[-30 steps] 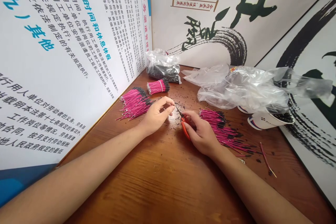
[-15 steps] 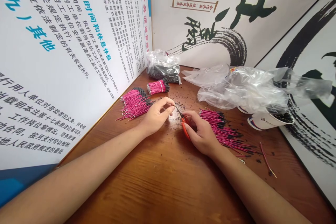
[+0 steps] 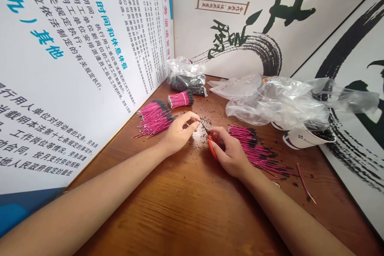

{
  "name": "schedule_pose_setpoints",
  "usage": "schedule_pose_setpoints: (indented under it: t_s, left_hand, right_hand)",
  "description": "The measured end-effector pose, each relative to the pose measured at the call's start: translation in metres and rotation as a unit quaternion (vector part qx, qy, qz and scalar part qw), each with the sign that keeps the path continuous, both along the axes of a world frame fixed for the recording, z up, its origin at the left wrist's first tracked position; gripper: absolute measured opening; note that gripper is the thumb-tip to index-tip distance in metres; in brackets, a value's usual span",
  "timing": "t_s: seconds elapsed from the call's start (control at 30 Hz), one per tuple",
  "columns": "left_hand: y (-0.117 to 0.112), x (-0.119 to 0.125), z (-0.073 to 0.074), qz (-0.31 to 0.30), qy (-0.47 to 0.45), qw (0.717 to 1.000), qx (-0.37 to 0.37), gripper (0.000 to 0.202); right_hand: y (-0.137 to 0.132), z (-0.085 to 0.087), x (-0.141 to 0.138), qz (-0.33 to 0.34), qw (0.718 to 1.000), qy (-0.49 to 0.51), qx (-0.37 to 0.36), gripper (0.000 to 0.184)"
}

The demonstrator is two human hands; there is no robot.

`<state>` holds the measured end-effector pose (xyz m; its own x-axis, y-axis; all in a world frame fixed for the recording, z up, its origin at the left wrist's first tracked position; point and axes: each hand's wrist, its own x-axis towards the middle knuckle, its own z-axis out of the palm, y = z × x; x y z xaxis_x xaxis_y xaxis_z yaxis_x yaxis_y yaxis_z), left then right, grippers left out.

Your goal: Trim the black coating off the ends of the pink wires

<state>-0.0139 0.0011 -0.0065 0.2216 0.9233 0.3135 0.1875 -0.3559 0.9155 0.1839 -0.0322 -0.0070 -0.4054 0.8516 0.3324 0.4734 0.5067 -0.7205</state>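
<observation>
My left hand rests on the wooden table, thumb and fingers pinched together on something too small to make out. My right hand is closed round orange-handled scissors, whose tip points at the left fingertips. A loose pile of pink wires with black ends lies just left of my left hand. A second pile of pink wires spreads out right of my right hand. A tied bundle of pink wires lies farther back.
Printed boards wall in the table on the left, back and right. A clear bag of black bits sits in the far corner. Crumpled clear plastic covers paper cups at right. Black scraps dot the wood; one stray wire lies near the right board.
</observation>
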Motion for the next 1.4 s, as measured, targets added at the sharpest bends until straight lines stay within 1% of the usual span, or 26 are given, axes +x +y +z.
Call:
schedule_pose_setpoints:
  t_s: [0.37, 0.7, 0.83, 1.1, 1.3, 1.4]
  left_hand:
    - [-0.0005, -0.0001, 0.0022, 0.012, 0.012, 1.0, 0.0, 0.011]
    - [-0.002, 0.0001, 0.0057, 0.028, 0.032, 0.999, 0.005, 0.013]
    - [-0.0019, -0.0004, 0.0058, 0.027, 0.04, 0.999, 0.011, 0.016]
    - [-0.0016, 0.0002, 0.0055, 0.021, 0.035, 0.999, 0.005, 0.015]
    - [-0.0029, -0.0002, 0.0091, 0.027, 0.042, 0.998, 0.045, 0.02]
    - [-0.0029, -0.0005, 0.0074, 0.031, 0.043, 0.997, 0.05, 0.022]
  right_hand:
    - [0.0017, -0.0044, 0.0016, -0.008, 1.0, -0.007, 0.002, 0.023]
    - [0.0005, -0.0012, -0.0002, -0.005, 1.0, -0.003, 0.001, 0.02]
    - [0.0013, -0.0021, 0.0003, -0.002, 1.0, -0.004, 0.001, 0.021]
    - [0.0014, -0.0043, 0.0014, -0.01, 1.0, -0.007, 0.0, 0.021]
    - [0.001, -0.0047, 0.0007, -0.014, 1.0, 0.008, -0.003, 0.021]
    - [0.001, -0.0037, 0.0005, -0.013, 1.0, 0.005, -0.002, 0.021]
